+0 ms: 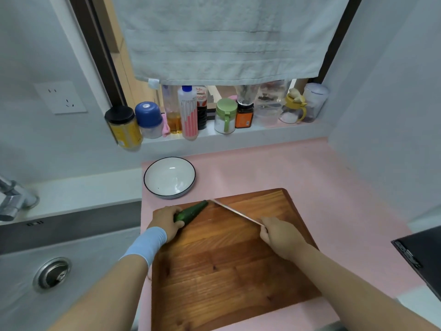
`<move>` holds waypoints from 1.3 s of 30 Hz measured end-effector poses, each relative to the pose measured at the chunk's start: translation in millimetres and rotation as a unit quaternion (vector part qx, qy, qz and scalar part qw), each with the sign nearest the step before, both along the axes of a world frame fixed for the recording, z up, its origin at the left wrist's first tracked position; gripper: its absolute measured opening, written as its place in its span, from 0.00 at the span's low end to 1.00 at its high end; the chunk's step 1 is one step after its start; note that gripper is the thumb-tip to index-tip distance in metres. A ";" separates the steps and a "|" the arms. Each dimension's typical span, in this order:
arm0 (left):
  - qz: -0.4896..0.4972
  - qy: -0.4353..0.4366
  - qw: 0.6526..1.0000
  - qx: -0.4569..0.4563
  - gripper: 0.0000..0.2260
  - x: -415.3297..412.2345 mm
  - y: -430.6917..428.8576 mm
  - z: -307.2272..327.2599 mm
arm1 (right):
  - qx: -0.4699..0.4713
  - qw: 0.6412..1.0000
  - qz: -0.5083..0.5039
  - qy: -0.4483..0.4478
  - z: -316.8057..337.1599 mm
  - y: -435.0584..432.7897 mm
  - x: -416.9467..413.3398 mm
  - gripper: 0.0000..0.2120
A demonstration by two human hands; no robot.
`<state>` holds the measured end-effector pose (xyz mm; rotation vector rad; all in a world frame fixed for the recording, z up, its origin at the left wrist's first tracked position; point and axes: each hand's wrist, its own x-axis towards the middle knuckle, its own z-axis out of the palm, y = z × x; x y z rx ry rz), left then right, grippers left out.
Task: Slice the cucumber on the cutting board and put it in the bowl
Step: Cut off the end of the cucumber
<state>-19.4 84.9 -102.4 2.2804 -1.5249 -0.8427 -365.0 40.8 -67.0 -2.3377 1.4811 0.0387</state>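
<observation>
A: Head view: what's counted?
B: One cucumber [193,212], centre-left of frame on one cutting board [226,271], left hand [167,222] curled round it; right hand [279,235] grasps one knife [236,212]; one bowl [170,177] just above.

A pink-covered counter [315,170] runs from the back wall toward the near edge; a wooden cutting board [226,271] lies flat on it, taking up most of the near part and turned slightly askew; a white bowl [170,178] with a dark rim stands upright on the pink just beyond the board's far left corner, close to it but apart; a black flat thing [422,254] sits at the counter's right edge, well clear of the board; left of the pink, the surface drops into a steel sink [71,254].
</observation>
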 end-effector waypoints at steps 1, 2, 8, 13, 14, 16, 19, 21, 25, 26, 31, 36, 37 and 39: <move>-0.012 -0.001 1.000 -0.002 0.19 -4.8 -0.1 0.7 | 0.004 1.000 -0.023 -0.018 4.5 -2.6 3.3 0.07; -0.027 -0.003 1.000 -0.003 0.18 -10.8 -0.1 0.9 | 0.013 0.998 -0.047 -0.032 8.2 -4.3 7.0 0.11; -0.082 -0.014 0.996 -0.014 0.18 -62.4 5.4 -4.0 | 0.070 0.992 -0.064 -0.079 17.1 -10.2 19.9 0.09; -0.057 -0.027 0.998 -0.031 0.18 -98.6 13.5 -8.2 | 0.081 0.993 -0.048 -0.077 16.5 -12.8 16.2 0.08; -0.052 -0.036 0.997 -0.037 0.18 -103.0 13.8 -8.3 | 0.083 0.992 -0.046 -0.080 16.0 -14.1 14.5 0.09; -0.053 -0.054 0.996 -0.052 0.19 -110.6 11.9 -8.5 | 0.090 0.991 -0.041 -0.088 14.6 -16.8 11.9 0.09; -0.073 -0.065 0.988 -0.118 0.17 -124.5 0.8 -10.3 | 0.092 0.990 -0.035 -0.097 11.9 -20.3 10.9 0.09; -0.085 -0.065 0.982 -0.154 0.12 -133.6 -7.4 -12.9 | 0.083 0.992 -0.029 -0.087 8.8 -21.0 10.6 0.09; -0.095 -0.070 0.976 -0.181 0.08 -138.4 -14.0 -22.1 | 0.078 0.993 -0.021 -0.082 5.3 -23.3 10.8 0.09; -0.094 -0.066 0.976 -0.187 0.08 -137.2 -14.5 -24.0 | 0.075 0.993 -0.021 -0.084 5.7 -24.2 10.9 0.10; -0.084 -0.043 0.977 -0.193 0.07 -134.1 -17.4 -26.6 | 0.037 0.996 -0.001 -0.085 15.5 -18.9 14.1 0.11; -0.067 -0.019 0.981 -0.181 0.07 -134.5 -20.3 -25.1 | 0.034 0.996 0.000 -0.086 26.2 -6.7 19.3 0.11; -0.064 -0.020 0.981 -0.181 0.07 -134.6 -20.6 -25.1 | 0.037 0.996 -0.002 -0.085 28.1 -4.6 20.0 0.10; -0.060 -0.020 0.981 -0.184 0.07 -134.9 -21.1 -24.8 | 0.044 0.996 -0.005 -0.084 30.8 -0.5 20.8 0.09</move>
